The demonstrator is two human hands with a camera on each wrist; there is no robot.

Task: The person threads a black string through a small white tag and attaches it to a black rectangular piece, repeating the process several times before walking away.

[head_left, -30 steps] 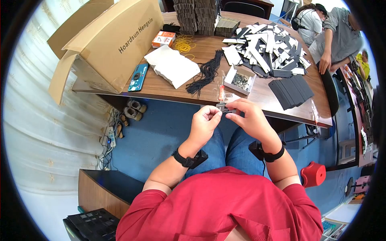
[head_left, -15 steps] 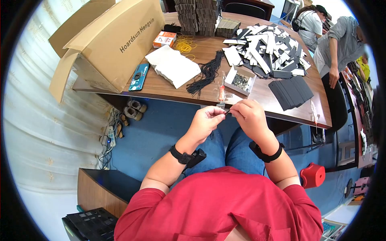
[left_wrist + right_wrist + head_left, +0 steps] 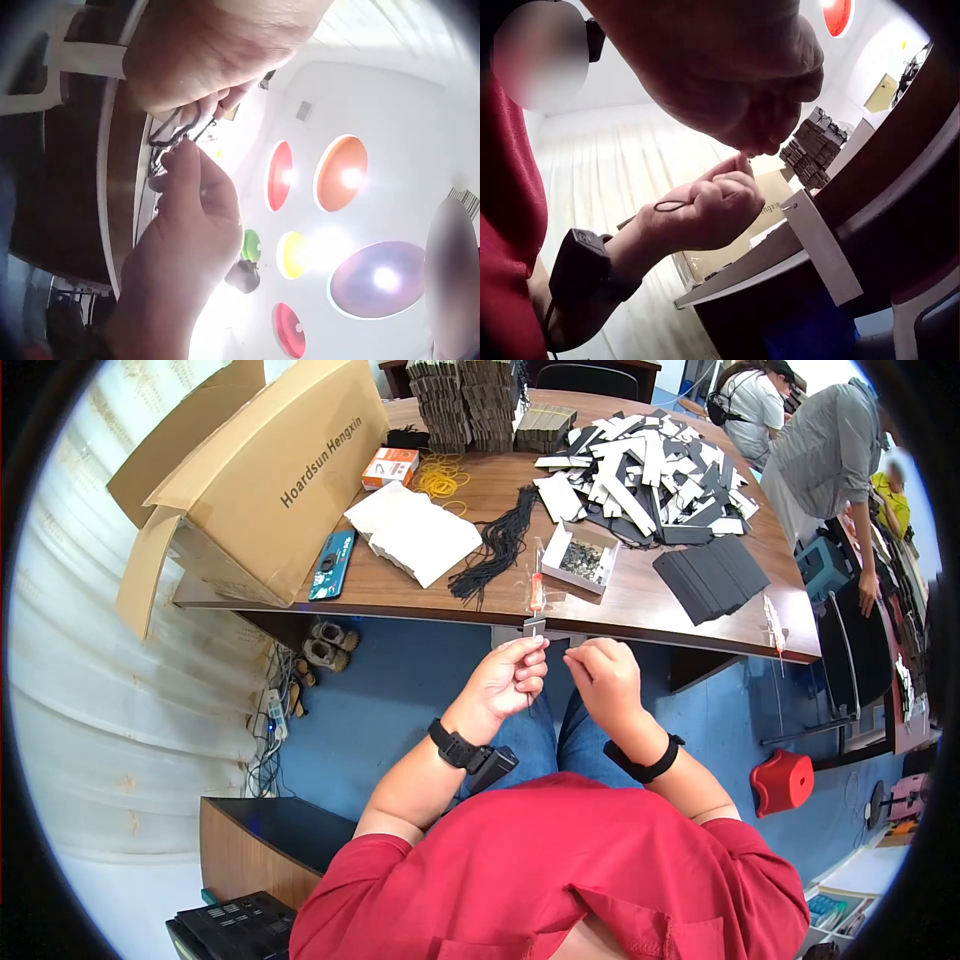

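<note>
My left hand (image 3: 508, 675) is raised near the table's front edge, fingers curled and thumb against the forefinger. It grips a thin black cord (image 3: 176, 138), whose small loop (image 3: 669, 211) sticks out by the heel of the hand in the right wrist view. A narrow hang tag (image 3: 821, 244) with a punched hole, pale on the side facing that camera, hangs beyond the left fingers. Close to its right, my right hand (image 3: 610, 680) has thumb and fingertips together, pinching part of the cord in the left wrist view.
On the wooden table (image 3: 400, 595) lie a bundle of black cords (image 3: 500, 545), a small white box (image 3: 582, 555) of tiny parts, black cards (image 3: 710, 578) and a heap of black and white tags (image 3: 650, 470). A large carton (image 3: 270, 490) stands left. Two people bend over at far right.
My hands have drawn slightly apart, and the left fingers have curled in more. The tag now stands out beyond the left fingertips. The head view has shifted a little.
</note>
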